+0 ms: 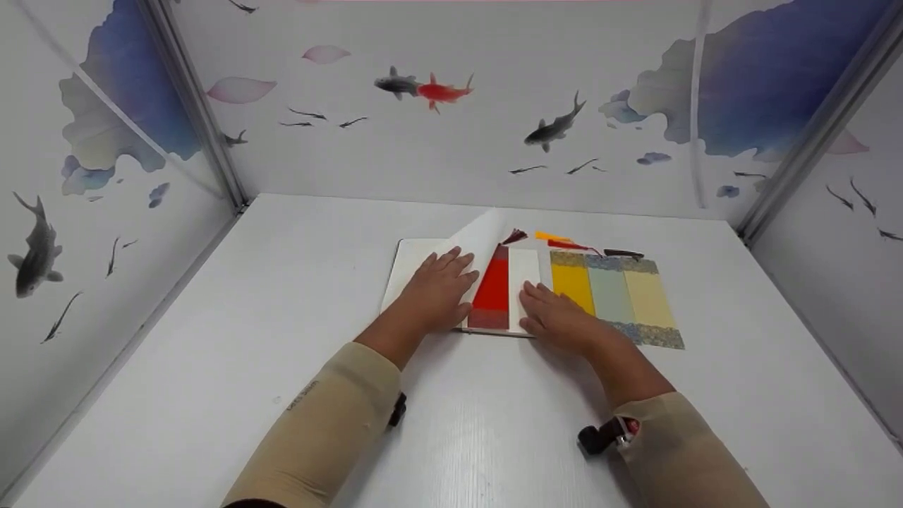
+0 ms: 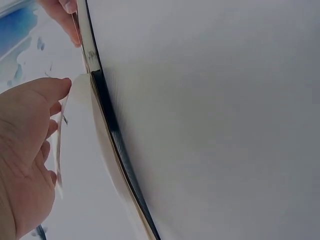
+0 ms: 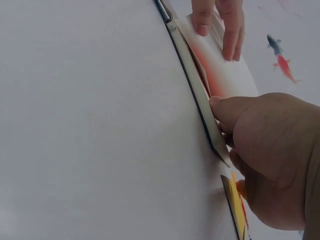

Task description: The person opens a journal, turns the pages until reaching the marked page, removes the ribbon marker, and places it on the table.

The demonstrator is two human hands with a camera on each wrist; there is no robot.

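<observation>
An open notebook (image 1: 523, 264) lies on the white table, with a red bookmark (image 1: 492, 293) flat on its right side and a dark red tassel (image 1: 518, 235) past the top edge. One white page (image 1: 483, 233) stands lifted at a slant, partly over the bookmark. My left hand (image 1: 439, 291) rests against that page with fingers spread and straight. On the right page lies my right hand (image 1: 557, 317), its fingertips touching the paper beside the bookmark. From the right wrist view, the right thumb (image 3: 227, 107) is at the notebook's near edge (image 3: 195, 90).
Right of the notebook lie a yellow bookmark (image 1: 573, 282), a pale green bookmark (image 1: 611, 293) and a cream bookmark (image 1: 650, 293), side by side with patterned ends. Their orange, red and dark tassels (image 1: 624, 253) point toward the back. Printed wall panels (image 1: 458, 155) enclose the table.
</observation>
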